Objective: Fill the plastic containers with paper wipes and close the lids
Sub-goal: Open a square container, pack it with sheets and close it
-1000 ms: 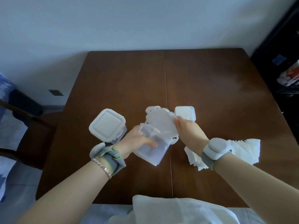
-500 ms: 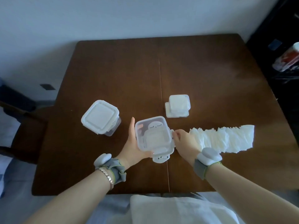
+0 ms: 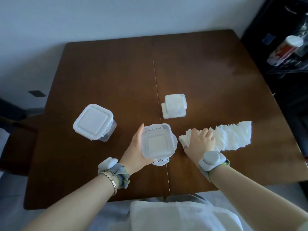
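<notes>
Clear plastic, the open container [image 3: 156,142] sits mid-counter [image 3: 116,72] on the near side, mouth facing up. What seems to be its lid [image 3: 160,161] lies under it, a latch flap poking out toward the person. The left hand [image 3: 135,147] cups its left wall, thumb along the far-left corner, the fingers hidden beneath. The right hand [image 3: 202,140] curls over the left end of the paper wipes [image 3: 233,137], thumb at the near edge, clasping a batch.

The step in hand looks like filling: taking wipes for this container. The next move calls for parting off a bunch small enough for the square mouth, carrying it left and seating it flat.

The wipes form a fanned row just right of the container, its long axis running left to right, the far end pointing at the counter's right edge.
</notes>
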Available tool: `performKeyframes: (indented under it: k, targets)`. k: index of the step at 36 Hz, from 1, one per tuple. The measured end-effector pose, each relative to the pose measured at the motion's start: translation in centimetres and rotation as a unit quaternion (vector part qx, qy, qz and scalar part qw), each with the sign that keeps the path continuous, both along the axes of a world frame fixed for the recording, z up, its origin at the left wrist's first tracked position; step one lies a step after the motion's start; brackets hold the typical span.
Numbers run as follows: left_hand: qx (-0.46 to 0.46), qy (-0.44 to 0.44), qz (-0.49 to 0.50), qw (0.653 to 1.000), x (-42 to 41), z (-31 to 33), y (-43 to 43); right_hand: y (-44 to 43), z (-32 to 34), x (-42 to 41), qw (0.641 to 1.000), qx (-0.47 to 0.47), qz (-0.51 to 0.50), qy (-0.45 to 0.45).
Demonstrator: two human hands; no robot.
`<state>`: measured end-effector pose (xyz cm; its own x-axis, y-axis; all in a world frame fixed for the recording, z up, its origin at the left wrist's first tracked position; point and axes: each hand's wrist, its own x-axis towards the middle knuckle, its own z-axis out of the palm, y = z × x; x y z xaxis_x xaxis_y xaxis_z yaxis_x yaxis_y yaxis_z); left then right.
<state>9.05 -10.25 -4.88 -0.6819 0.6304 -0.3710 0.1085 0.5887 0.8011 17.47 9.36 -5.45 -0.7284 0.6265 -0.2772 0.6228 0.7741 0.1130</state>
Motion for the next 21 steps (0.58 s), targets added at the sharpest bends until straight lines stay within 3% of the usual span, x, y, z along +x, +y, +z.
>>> performKeyframes:
  k: [7, 11, 14, 17, 19, 21]
  targets:
    - [-0.045, 0.018, -0.015, 0.999, 0.1, 1.5, -0.1, 0.5, 0.8, -0.6, 0.996, -0.081, -0.035, -0.006]
    - [-0.1, 0.037, -0.099, 0.989, -0.5, 3.2, -0.4, 1.1, 3.2, -1.2, 0.977, -0.183, -0.058, 0.093]
    - [-0.108, 0.068, -0.086, 0.988, -1.6, 4.6, -0.5, 1.7, 5.3, -2.5, 0.944, -0.258, -0.041, 0.202]
    - [-0.016, 0.105, 0.012, 0.994, -2.3, 6.1, 0.3, 1.9, 7.9, -3.7, 0.86, -0.403, -0.068, 0.304]
    - [0.073, 0.064, 0.128, 0.987, -2.9, 7.0, 1.7, 1.9, 9.6, -4.2, 0.753, -0.551, -0.109, 0.343]
    - [0.141, -0.044, 0.237, 0.96, -3.6, 8.1, 3.7, 2.1, 10.3, -4.6, 0.622, -0.688, -0.135, 0.348]
